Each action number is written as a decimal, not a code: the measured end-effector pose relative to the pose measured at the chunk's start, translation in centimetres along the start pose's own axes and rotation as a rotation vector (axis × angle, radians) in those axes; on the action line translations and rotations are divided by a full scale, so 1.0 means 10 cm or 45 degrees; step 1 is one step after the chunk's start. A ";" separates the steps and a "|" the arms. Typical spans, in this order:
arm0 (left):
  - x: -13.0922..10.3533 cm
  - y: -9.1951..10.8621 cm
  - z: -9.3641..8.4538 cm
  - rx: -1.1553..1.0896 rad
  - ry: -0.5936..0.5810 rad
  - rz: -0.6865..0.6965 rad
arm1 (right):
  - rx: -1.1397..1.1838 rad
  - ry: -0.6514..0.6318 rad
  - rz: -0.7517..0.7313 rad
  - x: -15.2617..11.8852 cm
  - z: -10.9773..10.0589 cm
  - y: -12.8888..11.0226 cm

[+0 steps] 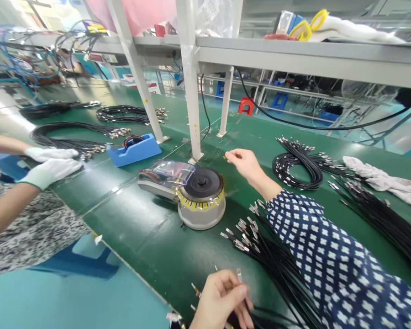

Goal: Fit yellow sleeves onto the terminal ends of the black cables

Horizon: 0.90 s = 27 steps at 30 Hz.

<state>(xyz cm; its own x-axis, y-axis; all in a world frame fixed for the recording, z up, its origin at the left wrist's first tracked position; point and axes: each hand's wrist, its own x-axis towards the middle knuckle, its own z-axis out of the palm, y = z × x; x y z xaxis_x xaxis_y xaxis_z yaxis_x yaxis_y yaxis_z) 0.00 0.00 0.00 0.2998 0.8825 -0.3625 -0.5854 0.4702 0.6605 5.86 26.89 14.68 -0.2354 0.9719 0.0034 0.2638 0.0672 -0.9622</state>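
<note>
Both hands bare. Right arm (335,258) comes in from the lower right corner, running diagonally up and left to mid-frame. Sleeve (297,219), navy with white pattern, covers it to just short of the wrist (267,185). Right hand (245,165) sits slightly right of centre, pointing left, thumb and index tips pinched together, other fingers folded behind. Left hand (222,297) is at bottom centre, lower in frame than the right and well apart from it. Fingers curled, thumb (238,293) laid across toward the right, grip closed. Left forearm out of view, cut by the bottom edge.
</note>
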 end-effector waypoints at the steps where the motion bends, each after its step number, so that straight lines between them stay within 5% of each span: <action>1: -0.01 0.01 0.01 0.004 0.007 0.002 | 0.020 -0.004 0.013 -0.03 -0.01 -0.01; 10: -0.01 0.03 0.04 0.022 0.057 0.014 | 0.038 -0.103 0.161 -0.12 0.09 0.11; 16: -0.01 0.03 0.05 0.054 0.088 0.068 | -0.008 0.057 -0.121 -0.23 0.05 0.04; 20: -0.02 0.11 0.11 0.101 0.120 0.077 | 0.178 0.065 -0.230 -0.72 -0.12 0.07; 27: -0.26 0.41 0.33 0.323 0.176 0.191 | 0.552 -0.221 0.457 -2.05 -0.36 0.53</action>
<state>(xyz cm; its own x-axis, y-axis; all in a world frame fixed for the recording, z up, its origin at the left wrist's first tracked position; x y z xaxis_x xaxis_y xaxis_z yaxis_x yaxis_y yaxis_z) -0.71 -0.32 5.80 0.1094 0.9400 -0.3233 -0.4039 0.3392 0.8496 15.48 8.14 10.50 -0.3616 0.8630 -0.3528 -0.0427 -0.3934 -0.9184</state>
